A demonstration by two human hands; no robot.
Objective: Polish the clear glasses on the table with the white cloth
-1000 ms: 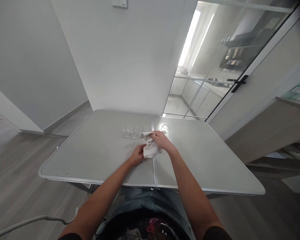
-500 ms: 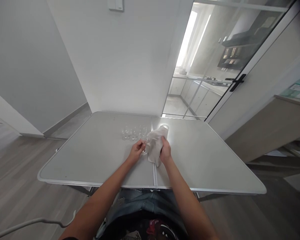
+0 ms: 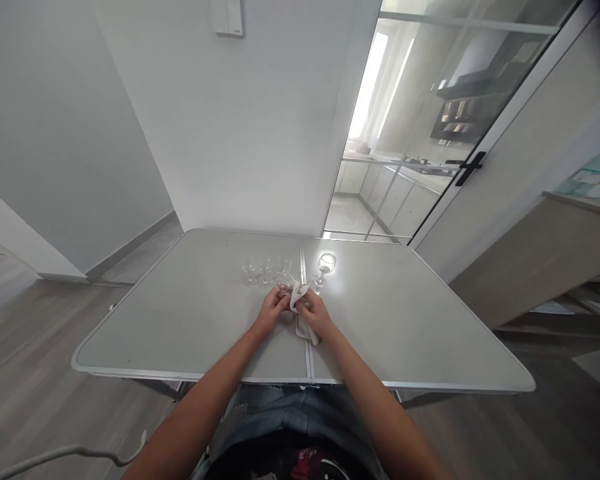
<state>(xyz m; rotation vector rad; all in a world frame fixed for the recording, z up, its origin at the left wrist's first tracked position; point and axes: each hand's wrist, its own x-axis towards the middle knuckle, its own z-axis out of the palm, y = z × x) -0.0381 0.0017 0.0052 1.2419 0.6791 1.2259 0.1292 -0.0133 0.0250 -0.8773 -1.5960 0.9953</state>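
My left hand (image 3: 273,309) is closed around a small clear stemmed glass (image 3: 283,288), whose lower part the fingers hide. My right hand (image 3: 315,315) grips a white cloth (image 3: 299,293), bunched up against that glass, with its loose end hanging down over the table's seam. Both hands are close together, just above the table. Several clear stemmed glasses (image 3: 265,270) stand in a cluster beyond my left hand. Apart from them, to the right of the seam, another stemmed glass (image 3: 326,264) stands upright and catches the light.
The grey folding table (image 3: 190,313) has a metal rim and a seam down its middle. A white wall (image 3: 240,147) rises behind its far edge. To the right is a glass-paned door (image 3: 395,153) with a black handle (image 3: 470,168), and a wooden shelf (image 3: 550,253) stands beyond.
The cloth, spread wide before, is now bunched at the held glass. My right hand has moved left and down a little, and the glass at right shows in full.
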